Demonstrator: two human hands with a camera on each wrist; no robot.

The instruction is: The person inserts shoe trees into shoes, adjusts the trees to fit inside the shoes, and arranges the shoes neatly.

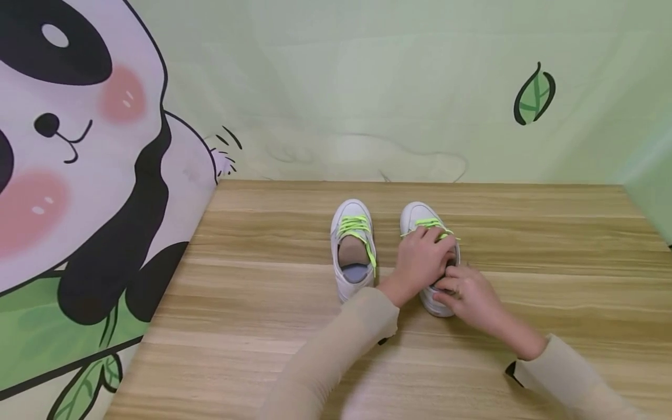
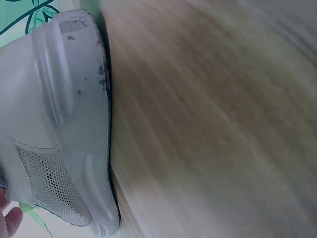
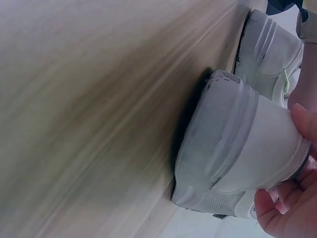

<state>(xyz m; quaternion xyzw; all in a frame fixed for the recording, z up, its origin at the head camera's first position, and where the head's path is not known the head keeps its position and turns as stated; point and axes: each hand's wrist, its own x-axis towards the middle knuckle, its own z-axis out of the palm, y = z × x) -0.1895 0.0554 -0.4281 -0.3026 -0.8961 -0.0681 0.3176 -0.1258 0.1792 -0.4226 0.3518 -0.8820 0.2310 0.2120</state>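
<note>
Two white sneakers with neon green laces stand side by side on the floor. My left hand (image 1: 424,259) lies over the laces and opening of the right-hand sneaker (image 1: 416,213), its fingers curled at the collar. At the heel end, my right hand (image 1: 469,294) grips the edge of the opening. The right wrist view shows thumb and fingers on the rim of that sneaker (image 3: 237,139). Beside it, the left-hand sneaker (image 1: 350,209) has one lace end hanging over its side. In the left wrist view, a scuffed sneaker heel (image 2: 74,59) fills the left, fingertips low beside it.
The wood-patterned floor (image 1: 236,315) runs back to a pale green wall (image 1: 367,70) with a painted leaf (image 1: 534,96). A large cartoon panda (image 1: 105,175) covers the left wall. Beige sleeves (image 1: 336,350) cover both forearms.
</note>
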